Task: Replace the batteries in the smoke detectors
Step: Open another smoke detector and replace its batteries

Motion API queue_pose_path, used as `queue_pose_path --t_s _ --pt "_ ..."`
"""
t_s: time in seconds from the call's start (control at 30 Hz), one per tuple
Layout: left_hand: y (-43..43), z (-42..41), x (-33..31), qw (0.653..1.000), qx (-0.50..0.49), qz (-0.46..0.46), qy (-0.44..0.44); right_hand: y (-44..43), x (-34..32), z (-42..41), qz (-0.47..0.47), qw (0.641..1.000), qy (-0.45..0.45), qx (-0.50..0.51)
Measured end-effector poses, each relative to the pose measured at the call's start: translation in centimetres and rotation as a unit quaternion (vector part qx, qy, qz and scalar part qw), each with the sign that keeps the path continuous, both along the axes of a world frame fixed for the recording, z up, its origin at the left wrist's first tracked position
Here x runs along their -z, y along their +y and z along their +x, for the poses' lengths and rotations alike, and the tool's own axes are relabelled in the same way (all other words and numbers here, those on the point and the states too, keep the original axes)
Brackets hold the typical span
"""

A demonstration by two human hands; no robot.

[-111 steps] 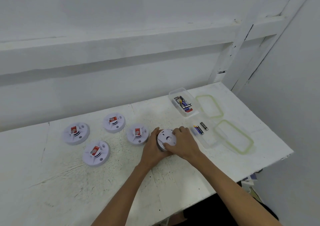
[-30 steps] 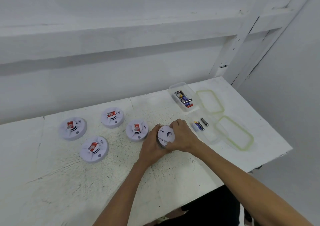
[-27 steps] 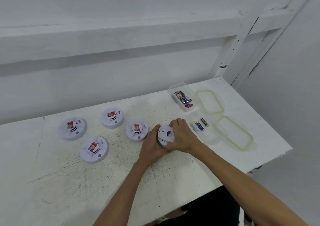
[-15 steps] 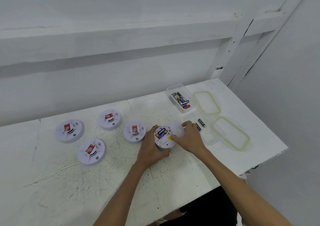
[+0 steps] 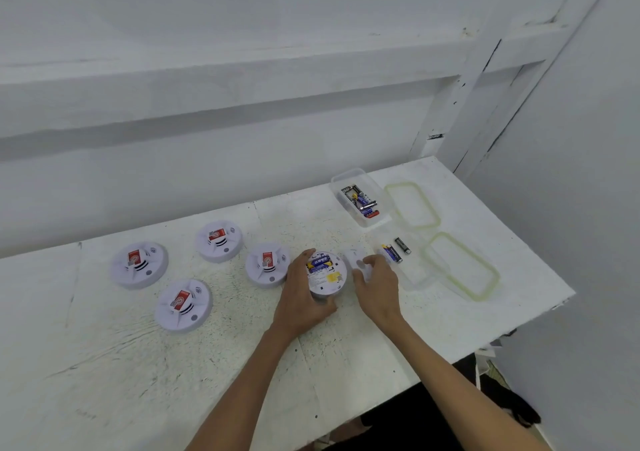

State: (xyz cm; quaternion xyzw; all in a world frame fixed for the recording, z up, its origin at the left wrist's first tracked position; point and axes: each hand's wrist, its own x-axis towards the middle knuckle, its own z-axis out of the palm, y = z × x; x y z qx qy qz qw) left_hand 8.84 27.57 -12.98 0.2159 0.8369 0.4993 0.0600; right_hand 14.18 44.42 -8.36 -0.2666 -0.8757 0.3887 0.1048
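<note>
Entry: the open smoke detector (image 5: 325, 276) sits upturned on the tabletop (image 5: 346, 346), directly between your hands. Its batteries (image 5: 320, 263) lie in the exposed bay on the far side, long axis running roughly left to right.

Your left hand (image 5: 299, 300) wraps the housing's left rim and steadies it. Your right hand (image 5: 379, 282) pinches the detached white cover (image 5: 356, 258) just right of the housing, so it is occupied (the cover likely needs setting down first). That hand is the nearer one to the two loose batteries (image 5: 394, 251) in the clear tray (image 5: 419, 272) beyond it. Four other detectors (image 5: 268, 267) lie to your left.
</note>
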Motion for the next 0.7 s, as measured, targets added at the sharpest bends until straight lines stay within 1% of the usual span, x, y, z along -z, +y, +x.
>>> queue_pose_path --t_s 0.1,0.2,0.37,0.53,0.63,0.7 --pt "0.1 -0.1 0.1 1.0 0.014 0.007 0.002 -0.1 1.2 0.9 0.058 0.998 0.008 -0.009" --pt "0.1 -0.2 0.1 1.0 0.01 0.015 -0.015 0.2 2.1 1.3 0.115 0.993 0.003 -0.011" --pt "0.1 -0.5 0.5 0.999 0.0 0.03 -0.044 0.4 2.4 1.3 0.163 0.986 -0.006 -0.016" --pt "0.4 -0.5 0.3 0.998 -0.001 0.034 -0.053 0.2 2.0 1.4 0.152 0.988 -0.003 -0.015" --pt "0.6 -0.5 -0.1 0.998 0.0 0.037 -0.042 -0.4 1.2 1.5 0.116 0.992 0.037 -0.017" --pt "0.6 -0.5 0.0 0.998 0.006 0.04 -0.043 -1.0 0.4 1.1 0.099 0.992 0.065 -0.038"
